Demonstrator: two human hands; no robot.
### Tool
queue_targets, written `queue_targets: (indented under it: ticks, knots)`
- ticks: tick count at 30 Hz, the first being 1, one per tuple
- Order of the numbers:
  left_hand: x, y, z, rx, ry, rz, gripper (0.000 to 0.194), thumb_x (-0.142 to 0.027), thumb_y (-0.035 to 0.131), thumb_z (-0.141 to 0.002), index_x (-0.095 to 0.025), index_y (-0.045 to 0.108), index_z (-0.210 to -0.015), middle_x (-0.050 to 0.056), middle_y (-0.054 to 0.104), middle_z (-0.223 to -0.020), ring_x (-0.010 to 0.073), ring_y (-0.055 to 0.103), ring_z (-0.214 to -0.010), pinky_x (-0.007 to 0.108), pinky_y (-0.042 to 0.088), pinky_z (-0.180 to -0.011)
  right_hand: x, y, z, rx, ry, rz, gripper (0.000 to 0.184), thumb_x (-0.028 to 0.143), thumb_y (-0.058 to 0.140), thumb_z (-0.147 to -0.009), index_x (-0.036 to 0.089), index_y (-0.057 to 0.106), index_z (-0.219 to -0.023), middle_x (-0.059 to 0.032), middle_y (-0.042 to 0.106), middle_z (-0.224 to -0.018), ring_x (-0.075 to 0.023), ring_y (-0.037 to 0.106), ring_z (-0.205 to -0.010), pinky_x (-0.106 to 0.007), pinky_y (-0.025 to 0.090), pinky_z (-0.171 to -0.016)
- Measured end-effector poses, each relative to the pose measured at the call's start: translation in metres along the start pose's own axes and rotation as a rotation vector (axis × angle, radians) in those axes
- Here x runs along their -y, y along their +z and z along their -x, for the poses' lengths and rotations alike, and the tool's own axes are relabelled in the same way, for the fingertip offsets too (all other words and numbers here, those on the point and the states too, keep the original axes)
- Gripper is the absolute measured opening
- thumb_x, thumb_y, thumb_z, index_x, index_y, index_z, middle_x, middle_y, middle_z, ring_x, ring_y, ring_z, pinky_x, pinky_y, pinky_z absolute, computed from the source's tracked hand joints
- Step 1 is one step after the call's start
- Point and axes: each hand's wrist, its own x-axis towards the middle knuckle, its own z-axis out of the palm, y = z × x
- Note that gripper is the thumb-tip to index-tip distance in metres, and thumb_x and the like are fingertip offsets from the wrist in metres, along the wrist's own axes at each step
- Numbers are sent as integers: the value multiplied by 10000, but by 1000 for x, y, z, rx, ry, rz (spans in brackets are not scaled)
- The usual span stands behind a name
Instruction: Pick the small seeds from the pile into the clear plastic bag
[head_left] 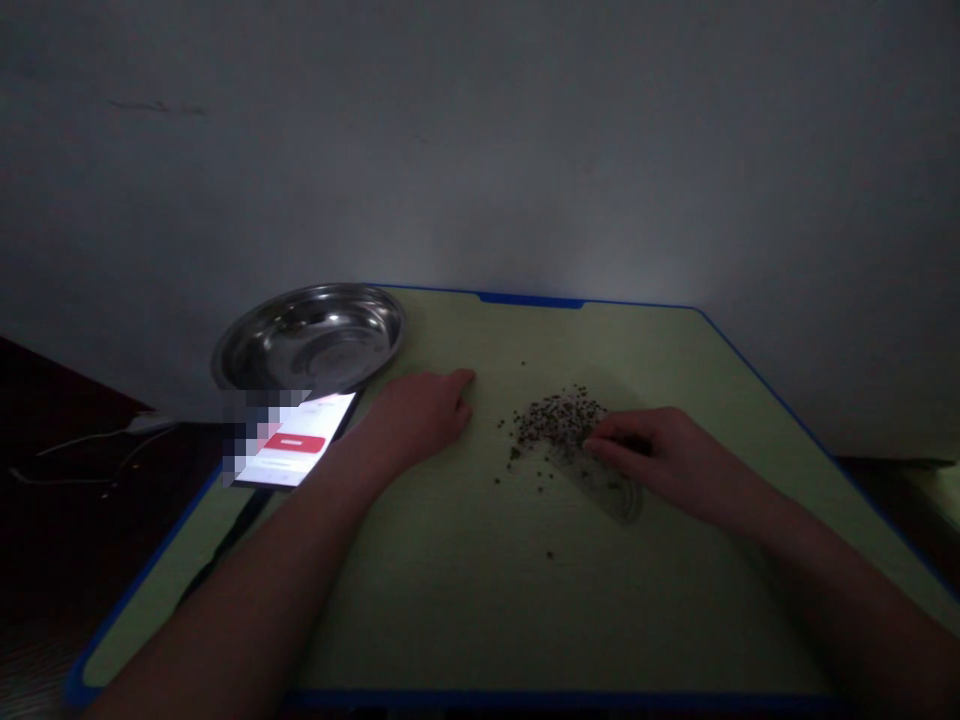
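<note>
A loose pile of small dark and whitish grains [559,418] lies on the pale green table, with a few dark grains scattered around it. My right hand [652,450] is at the pile's right edge, thumb and fingertips pinched together; what they hold, if anything, is too small to make out. Beneath and in front of that hand is a clear, see-through piece, seemingly plastic [628,505]. Left of the pile, my left hand [424,415] rests on the table, index finger stretched out and thumb apart from it. Nothing shows in its grasp.
A shiny steel basin [315,335] stands at the back left. In front of it a lit phone [300,445] is propped beside my left forearm. The green tabletop [450,600] has a blue edge; a grey wall [480,150] rises behind. White cables [150,425] lie off to the left.
</note>
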Motion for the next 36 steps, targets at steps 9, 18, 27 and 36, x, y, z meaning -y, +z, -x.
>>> queue_targets:
  ticks: [9, 18, 27, 36]
  knots:
    - [0, 1, -1, 3, 1, 3, 503, -310, 371, -894, -218, 534, -1361, 139, 735, -1024, 277, 685, -858, 368, 485, -702, 1, -2, 2, 36, -19, -14, 291, 383, 512, -906, 195, 685, -766, -3, 620, -653, -134, 519, -580, -267, 383, -529]
    - [1, 1, -1, 3, 8, -1, 509, -313, 375, -891, -211, 527, -1365, 135, 739, -1000, 273, 689, -848, 361, 485, -697, -3, -4, 3, 88, -9, -18, 317, 408, 511, -913, 187, 683, -765, -9, 609, -662, -137, 507, -584, -276, 376, -529]
    - [-1, -1, -1, 14, -1, 6, 499, -305, 378, -898, -219, 525, -1367, 133, 733, -1020, 268, 682, -860, 367, 491, -716, -5, -3, 2, 77, 4, 7, 312, 418, 514, -911, 197, 694, -784, -4, 619, -665, -139, 518, -585, -274, 375, -531]
    - [-1, 0, 0, -5, 7, 5, 509, -298, 371, -887, -204, 535, -1359, 140, 736, -1013, 278, 688, -862, 374, 494, -719, 0, 3, -2, 29, -41, 47, 282, 363, 506, -927, 192, 695, -806, -7, 639, -672, -138, 532, -592, -274, 390, -548]
